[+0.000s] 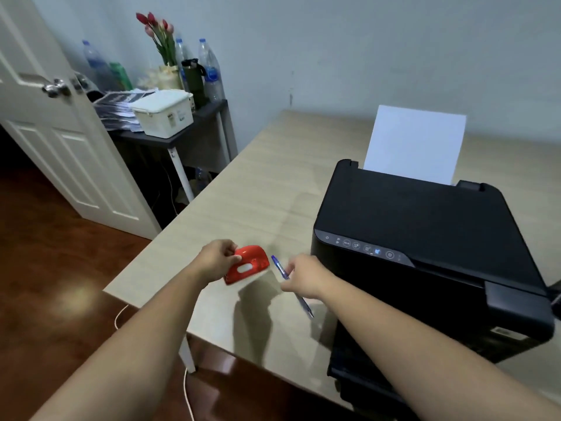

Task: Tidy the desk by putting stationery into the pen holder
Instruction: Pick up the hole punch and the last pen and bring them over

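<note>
My left hand [217, 259] grips a red hole punch [249, 264] by its left end and holds it tilted just above the light wooden desk [273, 183]. A blue pen [282, 270] is pinched in my right hand [306, 278]; its top points toward the punch and its tip sticks out below my wrist. Both hands are over the desk's near left corner, a short gap apart. No pen holder is in view.
A black printer [425, 238] with white paper [416, 144] in its rear tray fills the desk's right side. Beyond the desk's left edge stands a dark side table [194, 123] with a white box [165, 112], papers, bottles and tulips. A white door [45, 117] stands open at left.
</note>
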